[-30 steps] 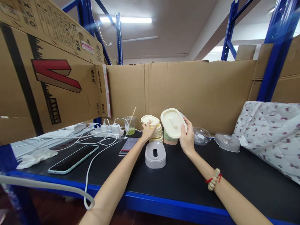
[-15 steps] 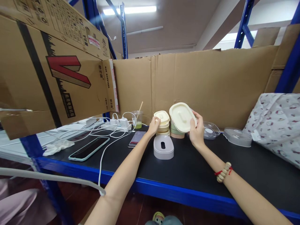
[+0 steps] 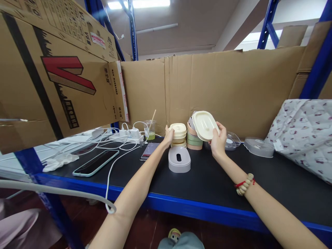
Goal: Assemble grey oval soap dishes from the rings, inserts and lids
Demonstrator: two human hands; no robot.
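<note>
In the head view my right hand (image 3: 219,140) grips a cream lid (image 3: 205,124) by its right edge. The lid is tilted up in the air, its recessed face towards me. My left hand (image 3: 168,136) closes on the left side of a cream lidded container (image 3: 178,128), at the top of a small cream stack; some fingers are hidden behind it. Behind the raised lid, partly covered, stands a stack of green and pink containers (image 3: 194,139). In front of the cream stack sits a pale grey rounded box with a dark oval slot (image 3: 179,159).
Left on the black shelf (image 3: 207,183) lie a phone (image 3: 95,162), another phone (image 3: 149,151), white cables, a power strip (image 3: 127,138) and a cup of green liquid (image 3: 149,129). Clear plastic covers (image 3: 259,147) and a patterned bag (image 3: 306,135) are right. Cardboard (image 3: 220,83) walls the back.
The lid in my right hand has shifted and turned slightly, uncovering more of the green and pink stack. My left hand has slid from the cream container's top to its left side.
</note>
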